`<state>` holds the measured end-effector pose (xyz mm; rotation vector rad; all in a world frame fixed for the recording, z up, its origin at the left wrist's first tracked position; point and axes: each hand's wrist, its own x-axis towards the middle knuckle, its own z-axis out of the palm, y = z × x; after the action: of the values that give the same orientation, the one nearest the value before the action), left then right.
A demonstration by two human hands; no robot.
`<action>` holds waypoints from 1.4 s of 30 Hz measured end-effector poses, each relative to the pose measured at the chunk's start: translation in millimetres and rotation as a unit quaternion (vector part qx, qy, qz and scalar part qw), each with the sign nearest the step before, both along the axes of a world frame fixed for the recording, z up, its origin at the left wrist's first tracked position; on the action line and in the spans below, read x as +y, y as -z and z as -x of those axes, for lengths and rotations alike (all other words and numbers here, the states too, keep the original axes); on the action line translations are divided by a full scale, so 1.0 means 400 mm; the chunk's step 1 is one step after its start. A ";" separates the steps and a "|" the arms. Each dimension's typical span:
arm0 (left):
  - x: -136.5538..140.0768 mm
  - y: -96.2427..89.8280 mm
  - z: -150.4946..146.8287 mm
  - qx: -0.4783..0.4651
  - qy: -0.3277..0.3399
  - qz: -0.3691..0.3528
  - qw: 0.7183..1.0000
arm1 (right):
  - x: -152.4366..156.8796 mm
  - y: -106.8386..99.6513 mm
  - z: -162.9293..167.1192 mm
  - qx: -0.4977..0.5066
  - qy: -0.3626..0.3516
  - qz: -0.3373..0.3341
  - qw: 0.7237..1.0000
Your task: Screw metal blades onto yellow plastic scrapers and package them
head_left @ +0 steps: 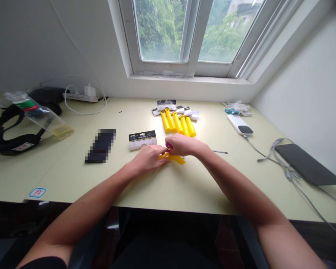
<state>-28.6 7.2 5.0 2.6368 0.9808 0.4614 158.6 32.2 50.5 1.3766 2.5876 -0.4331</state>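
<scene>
My left hand (149, 158) is closed on a yellow plastic handle (177, 158), holding it low over the desk. My right hand (182, 144) is curled in a fist just above the handle's left part, thumb side against my left fingertips. A small purple patch shows at its fingers; what it grips is hidden. Behind my left hand lies a black-and-white package card (142, 139). Farther back, several like yellow handles (175, 121) lie side by side, with more cards (167, 104) behind them. A thin rod with a dark tip (221, 152) lies right of my right wrist.
At left are a dark blurred-out rectangle (100, 146), a tilted plastic bottle (44, 116) and a black headset-like strap (14, 142). A power strip (81, 98) lies by the wall. To the right are a white power bank (240, 125), cables (280, 162) and a dark flat slab (308, 164).
</scene>
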 end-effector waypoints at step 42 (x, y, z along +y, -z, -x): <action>-0.018 0.005 -0.063 -0.555 -0.041 0.353 0.752 | -0.188 -0.034 -0.001 0.096 0.159 -0.061 0.981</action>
<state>-3.5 0.1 3.2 1.2312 0.6218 1.1841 158.9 -42.9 63.9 1.8916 2.5812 -0.4801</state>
